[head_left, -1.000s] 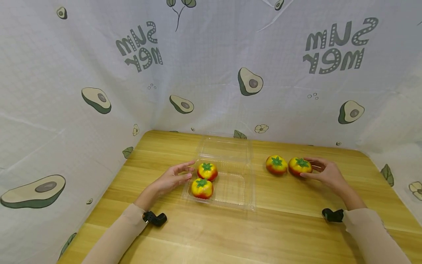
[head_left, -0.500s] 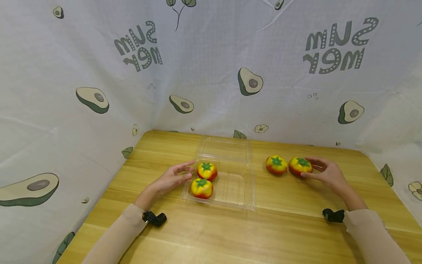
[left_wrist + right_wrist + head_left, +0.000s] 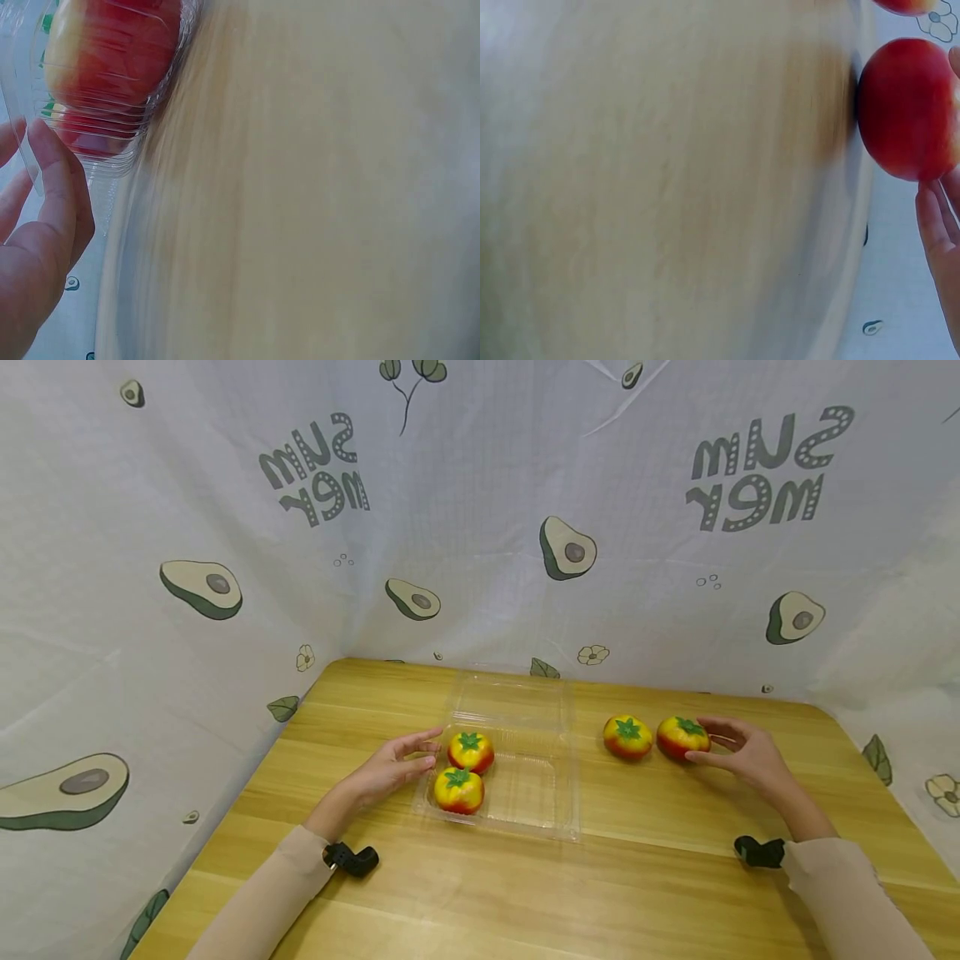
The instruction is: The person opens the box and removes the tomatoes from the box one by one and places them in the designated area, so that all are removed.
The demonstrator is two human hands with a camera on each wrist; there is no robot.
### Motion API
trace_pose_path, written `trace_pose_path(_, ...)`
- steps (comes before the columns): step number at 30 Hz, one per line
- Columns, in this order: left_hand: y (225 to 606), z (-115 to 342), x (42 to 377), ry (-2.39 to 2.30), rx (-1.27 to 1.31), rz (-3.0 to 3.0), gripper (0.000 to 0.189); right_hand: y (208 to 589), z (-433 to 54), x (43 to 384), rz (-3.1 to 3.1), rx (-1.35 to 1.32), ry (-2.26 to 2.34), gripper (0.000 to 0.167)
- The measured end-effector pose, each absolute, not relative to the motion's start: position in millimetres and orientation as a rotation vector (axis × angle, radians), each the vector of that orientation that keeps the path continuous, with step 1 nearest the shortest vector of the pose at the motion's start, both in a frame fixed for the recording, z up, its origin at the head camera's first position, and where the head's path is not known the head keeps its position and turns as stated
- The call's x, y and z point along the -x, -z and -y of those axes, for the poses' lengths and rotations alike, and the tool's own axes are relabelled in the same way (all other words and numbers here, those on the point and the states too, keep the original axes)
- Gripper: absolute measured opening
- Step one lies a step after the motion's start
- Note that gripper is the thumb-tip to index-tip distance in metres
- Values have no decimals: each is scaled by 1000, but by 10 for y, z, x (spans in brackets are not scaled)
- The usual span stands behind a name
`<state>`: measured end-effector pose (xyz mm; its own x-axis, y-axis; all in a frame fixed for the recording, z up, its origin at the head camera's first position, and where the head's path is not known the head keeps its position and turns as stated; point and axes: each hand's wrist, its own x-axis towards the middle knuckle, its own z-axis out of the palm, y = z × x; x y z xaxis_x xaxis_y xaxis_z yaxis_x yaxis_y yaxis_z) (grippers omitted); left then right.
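Note:
Two yellow-and-red toy tomatoes, the back one (image 3: 471,752) and the front one (image 3: 459,792), sit in the left half of a clear plastic clamshell box (image 3: 525,789). Its lid (image 3: 510,697) lies folded back behind it. My left hand (image 3: 390,768) is at the box's left rim, thumb and fingers loosely bent with a gap between them. At the right, my right hand (image 3: 746,752) holds a third toy tomato (image 3: 681,739) from its right side, thumb in front and fingers behind. Another toy tomato (image 3: 627,737) stands just left of it, on the table.
The wooden table (image 3: 480,893) ends at a white cloth (image 3: 480,527) with avocado prints at the back and sides. Black wrist straps show on the left wrist (image 3: 351,858) and the right wrist (image 3: 759,852).
The tomato in my right hand has tilted slightly, its green leaf top now leaning back and right. My left hand, the box and the other tomatoes stay in place.

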<state>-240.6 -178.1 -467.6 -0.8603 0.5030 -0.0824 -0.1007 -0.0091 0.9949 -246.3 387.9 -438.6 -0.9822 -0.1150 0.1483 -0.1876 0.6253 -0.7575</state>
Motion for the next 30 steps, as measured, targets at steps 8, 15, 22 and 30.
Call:
trace_pose_path(8, 4678, 1772, 2384, -1927, -413, -1858, 59, 4331, -3887, 2446, 2701, -245, -1306, 65)
trace_pose_path(15, 4673, 1763, 2364, -1934, -415, -1862, 59, 4230, -3832, 2411, 2638, -278, -1296, 63)
trace_pose_path(22, 4656, 1753, 2360, -1942, -418, -1848, 58, 4154, -3705, 2393, 2581, -352, -1349, 56)
trace_pose_path(30, 4666, 1758, 2361, -1938, -410, -1853, 58, 4075, -3505, 2353, 2587, -412, -1369, 55)
